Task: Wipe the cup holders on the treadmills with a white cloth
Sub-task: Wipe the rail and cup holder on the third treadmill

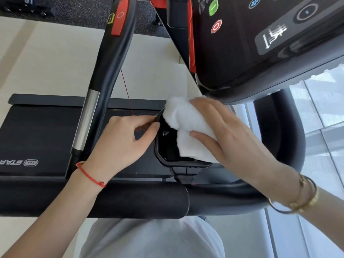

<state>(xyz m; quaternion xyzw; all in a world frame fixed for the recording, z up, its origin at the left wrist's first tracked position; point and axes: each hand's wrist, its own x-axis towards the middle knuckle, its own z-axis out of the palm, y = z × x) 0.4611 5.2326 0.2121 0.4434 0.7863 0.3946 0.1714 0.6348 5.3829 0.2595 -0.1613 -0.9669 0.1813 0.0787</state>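
1. Pale flooring and glass panels at the right surround a black treadmill seen from above, its dark running belt (37,138) stretching away to the left.
2. Nearest the camera, a thick black padded handrail (130,200) crosses the view from side to side, with the person's light grey garment (152,239) below it.
3. Just past the rail, the left hand (121,144), wearing a thin red string bracelet (91,175) at the wrist, has its fingers curled, with thumb and fingertips pinching the left rim of the black plastic cup holder (165,144).
4. That cup holder is a roughly rectangular pocket opening upward toward the camera, its long axis running near to far.
5. The right hand (230,136), with gold bangles (305,196) on the wrist, grips a folded white terry cloth (186,127), fingers wrapped over the top and thumb underneath, pressing it into the right side of the holder.
6. Farther off, a black upright post with a chrome band (87,120) and a red tab rises away.
7. At the top right sits the dark console (260,40) with green and red buttons.
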